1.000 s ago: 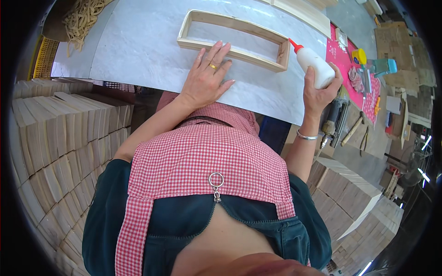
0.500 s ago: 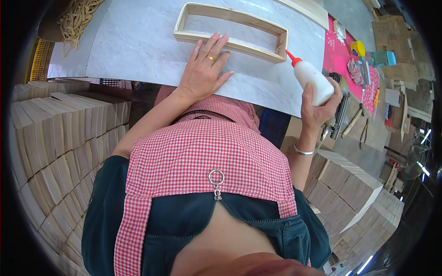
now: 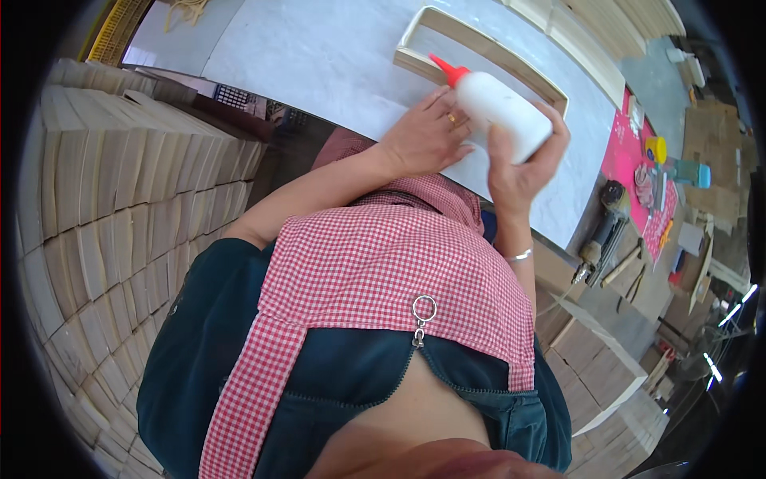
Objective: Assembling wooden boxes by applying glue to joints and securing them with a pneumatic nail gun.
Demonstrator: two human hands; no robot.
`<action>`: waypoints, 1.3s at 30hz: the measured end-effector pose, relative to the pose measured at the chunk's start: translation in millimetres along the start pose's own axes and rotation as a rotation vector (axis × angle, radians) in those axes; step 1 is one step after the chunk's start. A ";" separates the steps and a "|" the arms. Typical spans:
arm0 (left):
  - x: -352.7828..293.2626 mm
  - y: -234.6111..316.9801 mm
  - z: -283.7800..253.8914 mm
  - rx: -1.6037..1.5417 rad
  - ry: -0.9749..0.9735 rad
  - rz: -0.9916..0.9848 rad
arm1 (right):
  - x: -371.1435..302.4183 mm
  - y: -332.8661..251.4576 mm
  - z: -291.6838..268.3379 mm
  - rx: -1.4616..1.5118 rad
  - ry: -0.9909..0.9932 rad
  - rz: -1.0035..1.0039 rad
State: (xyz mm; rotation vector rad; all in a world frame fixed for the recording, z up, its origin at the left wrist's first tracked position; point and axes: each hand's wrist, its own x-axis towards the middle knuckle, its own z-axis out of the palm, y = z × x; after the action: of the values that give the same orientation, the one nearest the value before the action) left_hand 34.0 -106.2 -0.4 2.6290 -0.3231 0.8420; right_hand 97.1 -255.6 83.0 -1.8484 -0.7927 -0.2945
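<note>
Bottle (image 3: 511,116) and frame are the two things at the hands. The bottle is a white, smooth, rounded squeeze bottle with a bright red cap that narrows into a long pointed nozzle (image 3: 448,70). It is tilted, the nozzle aimed toward the upper left and the base toward the lower right. The frame (image 3: 499,57) is a long, narrow rectangle of pale, thin wood, hollow in the middle, lying on a grey-white marbled table (image 3: 319,56); the bottle covers part of its near side.

The right hand (image 3: 523,164) is wrapped around the lower half of the bottle, thumb on the near side and fingers curled over the far right edge, so the bottle sits within its grip and juts out up and to the left. The left hand (image 3: 427,136), with a gold ring, is just left of the bottle, at the near side of the frame. Its fingers reach forward, slightly bent and close together, with the thumb set apart. The bottle hides some of the fingertips, so I cannot tell whether they press on the wood. The nozzle appears over the near rail; whether it touches is unclear.
</note>
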 end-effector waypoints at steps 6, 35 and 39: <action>-7.4 -4.2 4.6 0.008 0.017 0.021 | 10.6 -2.8 42.7 0.042 -0.052 -0.071; 5.6 3.2 -4.9 0.018 -0.034 -0.030 | -38.8 14.2 -89.0 -0.350 0.145 0.081; 4.7 4.8 -4.5 0.027 -0.032 -0.032 | -45.7 15.4 -105.2 -0.398 0.182 0.101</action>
State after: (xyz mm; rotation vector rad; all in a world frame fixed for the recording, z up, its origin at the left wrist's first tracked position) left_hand 33.9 -109.2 7.1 2.6681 -0.2790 0.8002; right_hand 89.4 -370.7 90.8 -2.1870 -0.5387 -0.5801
